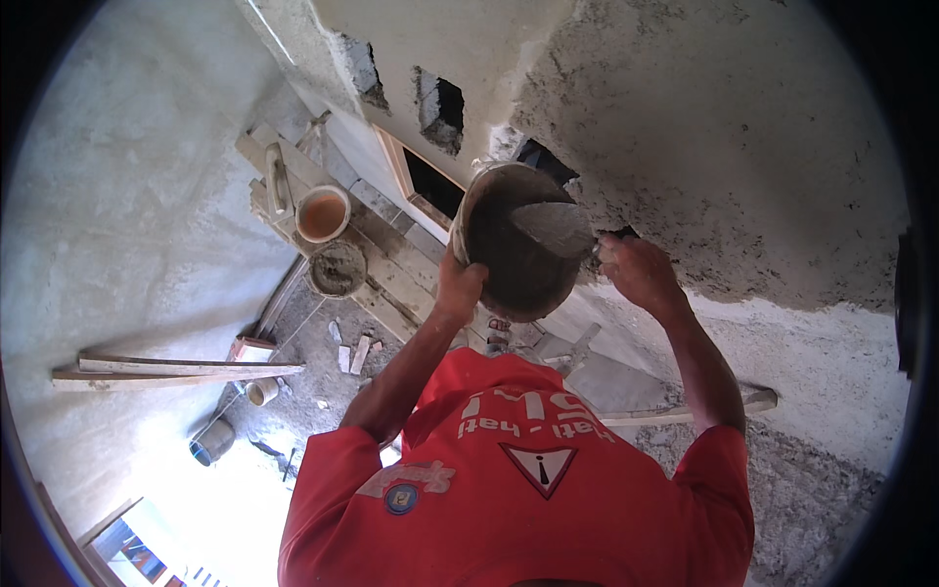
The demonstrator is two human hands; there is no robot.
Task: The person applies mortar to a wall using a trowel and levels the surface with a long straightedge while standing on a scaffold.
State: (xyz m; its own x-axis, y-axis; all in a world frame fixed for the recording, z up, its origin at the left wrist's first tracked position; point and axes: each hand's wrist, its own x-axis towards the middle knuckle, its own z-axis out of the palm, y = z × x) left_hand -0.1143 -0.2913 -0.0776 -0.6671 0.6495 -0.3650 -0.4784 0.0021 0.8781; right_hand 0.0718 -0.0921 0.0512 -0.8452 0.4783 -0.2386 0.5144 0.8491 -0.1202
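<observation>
My left hand (pixel 460 286) is closed on the left rim of a dark round bucket (pixel 528 305), held up against the plastered wall (pixel 704 166). Inside its mouth lies the grey, mortar-smeared blade of a trowel (pixel 555 229). My right hand (pixel 638 272) is closed around the trowel's handle at the right of the bucket; the fingers hide most of the handle. What lies at the bottom of the bucket is too dark to make out. Just beyond the rim, a ragged hole (pixel 546 161) opens in the wall.
Planks (pixel 396 279) at left carry a pail of orange-brown liquid (pixel 323 213), a tub of grey mortar (pixel 336 269) and a long-handled float (pixel 278 179). Below lie brick pieces (pixel 360 354), long timbers (pixel 176 370) and a pail (pixel 211 442). Another hole (pixel 448 112) breaks the wall.
</observation>
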